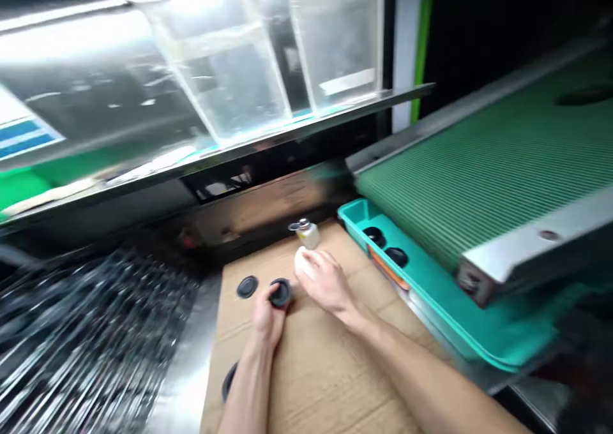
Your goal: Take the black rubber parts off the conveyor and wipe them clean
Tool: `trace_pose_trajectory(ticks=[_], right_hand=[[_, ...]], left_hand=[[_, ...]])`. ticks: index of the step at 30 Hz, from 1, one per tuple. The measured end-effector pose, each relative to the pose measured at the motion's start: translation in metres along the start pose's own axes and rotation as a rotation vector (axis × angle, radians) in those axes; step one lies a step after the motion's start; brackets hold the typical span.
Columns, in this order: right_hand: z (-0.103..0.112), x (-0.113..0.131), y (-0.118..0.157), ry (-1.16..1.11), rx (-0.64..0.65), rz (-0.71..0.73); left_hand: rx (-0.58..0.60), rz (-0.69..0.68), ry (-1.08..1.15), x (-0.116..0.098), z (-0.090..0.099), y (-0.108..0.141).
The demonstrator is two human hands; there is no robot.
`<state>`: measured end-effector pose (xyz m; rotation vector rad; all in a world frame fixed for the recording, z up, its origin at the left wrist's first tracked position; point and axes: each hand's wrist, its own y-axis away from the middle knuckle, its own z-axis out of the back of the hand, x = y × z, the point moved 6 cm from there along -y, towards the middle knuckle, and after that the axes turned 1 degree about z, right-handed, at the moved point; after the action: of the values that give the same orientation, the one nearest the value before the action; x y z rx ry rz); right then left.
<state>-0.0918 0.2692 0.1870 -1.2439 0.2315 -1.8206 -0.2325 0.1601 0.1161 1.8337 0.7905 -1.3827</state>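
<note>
A ribbed green conveyor belt (498, 147) slopes in on the right, above a long teal plastic tray (433, 287), and here's the brown cardboard sheet (330, 370) in front. Left hand (268, 313) grips a round black ring-shaped part (280, 292) over that cardboard, thumb across its edge! Right hand (325, 279) is just beside it, fingers curled around a small white wad (303, 260), blurred, near a white bottle with a metallic top (309, 235). A flat black disc (247, 286) lies to the left.

Near-middle cardboard (330, 376) open — bottle (310, 236) obstructs far edge.
</note>
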Motion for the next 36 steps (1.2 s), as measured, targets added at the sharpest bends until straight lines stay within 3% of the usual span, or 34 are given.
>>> trace_pose_trajectory(ticks=[3, 6, 8, 13, 17, 21, 24, 27, 31, 34, 36], right_hand=[[-0.023, 0.020, 0.016, -0.097, 0.049, 0.098], [-0.046, 0.029, 0.030, 0.061, 0.123, 0.132], [-0.055, 0.028, 0.036, 0.181, 0.112, 0.098], [-0.073, 0.035, 0.046, 0.313, 0.272, 0.234], [-0.071, 0.034, 0.044, 0.353, 0.241, 0.203], [-0.077, 0.040, 0.049, 0.341, 0.283, 0.266], [-0.076, 0.036, 0.047, 0.372, 0.249, 0.200], [-0.079, 0.034, 0.045, 0.390, 0.288, 0.234], [-0.077, 0.027, 0.045, 0.451, 0.288, 0.141], [-0.080, 0.038, 0.053, 0.405, 0.325, 0.258], [-0.079, 0.038, 0.055, 0.402, 0.304, 0.219]], left_hand=[[0.146, 0.129, 0.425, 0.002, -0.007, 0.009], [0.328, 0.186, 0.623, -0.004, -0.017, 0.023], [0.367, 0.217, 0.684, -0.005, -0.017, 0.025], [0.323, 0.349, 0.699, 0.006, -0.010, 0.022], [0.247, 0.344, 0.637, 0.007, -0.004, 0.021], [0.217, 0.350, 0.641, 0.007, -0.003, 0.021], [0.184, 0.301, 0.643, 0.008, -0.004, 0.019], [0.216, 0.338, 0.641, 0.014, -0.008, 0.019], [0.197, 0.339, 0.604, 0.018, -0.005, 0.015], [0.222, 0.407, 0.609, 0.021, -0.006, 0.015], [0.197, 0.372, 0.600, 0.020, -0.003, 0.012]])
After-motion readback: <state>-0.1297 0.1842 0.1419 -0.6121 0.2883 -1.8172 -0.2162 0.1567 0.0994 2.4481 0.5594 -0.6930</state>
